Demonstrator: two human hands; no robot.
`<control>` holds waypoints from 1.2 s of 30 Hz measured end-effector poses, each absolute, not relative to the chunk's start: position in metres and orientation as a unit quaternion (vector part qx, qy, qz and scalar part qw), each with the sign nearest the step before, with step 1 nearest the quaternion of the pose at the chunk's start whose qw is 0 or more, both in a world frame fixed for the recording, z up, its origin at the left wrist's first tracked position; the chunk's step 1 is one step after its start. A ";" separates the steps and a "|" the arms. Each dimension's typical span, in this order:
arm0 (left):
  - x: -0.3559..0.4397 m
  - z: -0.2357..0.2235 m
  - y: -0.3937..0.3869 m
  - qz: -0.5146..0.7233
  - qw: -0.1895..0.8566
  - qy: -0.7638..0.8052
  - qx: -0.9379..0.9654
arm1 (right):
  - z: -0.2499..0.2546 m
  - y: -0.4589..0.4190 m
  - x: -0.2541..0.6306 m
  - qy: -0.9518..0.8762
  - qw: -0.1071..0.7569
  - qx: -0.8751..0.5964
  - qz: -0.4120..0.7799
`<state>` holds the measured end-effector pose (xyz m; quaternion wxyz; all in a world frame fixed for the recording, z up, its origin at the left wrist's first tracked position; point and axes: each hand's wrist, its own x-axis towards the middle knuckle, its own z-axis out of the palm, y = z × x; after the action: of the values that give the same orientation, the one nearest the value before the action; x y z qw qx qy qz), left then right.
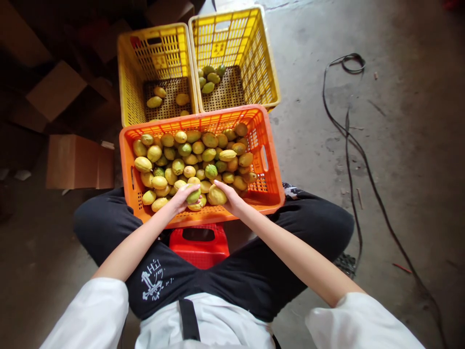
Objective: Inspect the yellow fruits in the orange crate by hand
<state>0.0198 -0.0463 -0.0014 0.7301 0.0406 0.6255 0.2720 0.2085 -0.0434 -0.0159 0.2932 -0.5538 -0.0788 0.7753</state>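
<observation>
An orange crate (271, 167) full of yellow and green lemons stands on the floor between my knees. My left hand (180, 198) is closed round a greenish-yellow lemon (193, 195) at the crate's near edge. My right hand (229, 196) curls over a yellow lemon (217, 195) just beside it. Behind the orange crate stand two yellow crates. The left yellow crate (132, 82) holds a few yellow lemons (154, 102). The right yellow crate (263, 63) holds several greener lemons (209, 80).
I sit on a red stool (199, 245) on a concrete floor. A black cable (348, 135) snakes across the floor at the right. Cardboard boxes (78, 162) lie in the dark area at the left.
</observation>
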 end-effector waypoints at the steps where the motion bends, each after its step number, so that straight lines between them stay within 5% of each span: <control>1: 0.020 -0.003 -0.048 0.270 0.734 0.621 0.048 | -0.016 -0.044 0.208 -0.083 0.289 -0.556 0.775; 21: 0.020 -0.026 -0.053 0.318 0.716 0.616 0.079 | -0.020 -0.041 0.210 -0.042 0.284 -0.572 0.769; 36: 0.027 -0.002 -0.045 0.289 0.691 0.662 0.020 | -0.010 -0.036 0.207 0.000 0.260 -0.594 0.761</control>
<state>0.0270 -0.0452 -0.0021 0.6913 0.0197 0.6620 0.2891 0.2074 -0.0358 -0.0099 0.2596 -0.5941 -0.0002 0.7614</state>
